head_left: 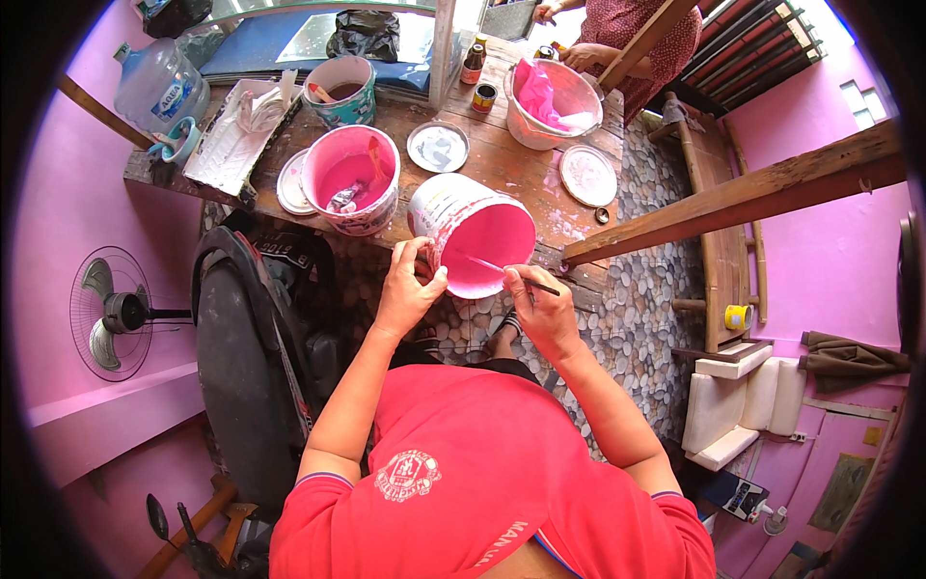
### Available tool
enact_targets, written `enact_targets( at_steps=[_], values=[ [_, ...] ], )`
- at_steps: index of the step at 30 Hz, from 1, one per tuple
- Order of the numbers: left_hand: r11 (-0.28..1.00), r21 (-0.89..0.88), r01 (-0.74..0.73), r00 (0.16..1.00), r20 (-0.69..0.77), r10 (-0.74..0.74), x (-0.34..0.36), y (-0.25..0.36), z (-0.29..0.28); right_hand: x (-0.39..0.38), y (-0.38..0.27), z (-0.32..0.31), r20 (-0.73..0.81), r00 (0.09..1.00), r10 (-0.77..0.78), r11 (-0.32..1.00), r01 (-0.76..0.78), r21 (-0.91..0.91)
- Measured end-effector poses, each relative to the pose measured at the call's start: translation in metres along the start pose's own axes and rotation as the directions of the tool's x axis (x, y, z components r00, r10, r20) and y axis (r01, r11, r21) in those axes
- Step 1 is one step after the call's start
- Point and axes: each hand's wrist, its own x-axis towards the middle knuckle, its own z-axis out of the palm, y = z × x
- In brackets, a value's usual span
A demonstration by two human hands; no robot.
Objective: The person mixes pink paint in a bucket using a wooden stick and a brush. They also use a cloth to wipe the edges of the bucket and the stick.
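Observation:
A white bucket (439, 214), pink inside, lies tipped toward me at the table's front edge. My left hand (410, 289) grips its rim on the left side, thumb and fingers closed on it. Near the right side of the opening, my right hand (545, 317) is closed round a thin tool (541, 287) with a black handle. Its pale slim end reaches into the bucket against the pink inside; whether it is a blade or a rod cannot be told. Just left stands a bucket of pink paint (328, 207) with a wooden-handled paintbrush (375, 154) in it.
On the wooden table (487, 159) are a teal bucket (349, 108), a white paint tray (236, 135), round lids (438, 147), a small can (483, 97) and a tub with pink plastic (579, 82). Another person (632, 48) stands beyond. A wooden post (743, 193) slants at right; a motorbike (241, 357) stands left.

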Motion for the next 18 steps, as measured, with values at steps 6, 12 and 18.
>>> enact_targets(
  at_steps=[6, 12, 18],
  values=[
    [1.0, 0.011, -0.007, 1.0, -0.004, 0.007, 0.001, 0.001, -0.001, 0.008, 0.012, -0.009, -0.111, 0.994, -0.006, 0.994, -0.007, -0.113],
    [1.0, -0.005, -0.003, 1.0, -0.006, 0.003, 0.002, -0.001, 0.0, 0.002, -0.007, 0.004, -0.025, 0.999, -0.025, 0.997, 0.023, -0.071],
    [1.0, -0.006, 0.002, 1.0, -0.004, -0.002, 0.003, 0.0, -0.001, 0.012, 0.006, -0.002, -0.094, 0.991, -0.093, 0.984, 0.078, -0.158]
  ],
)
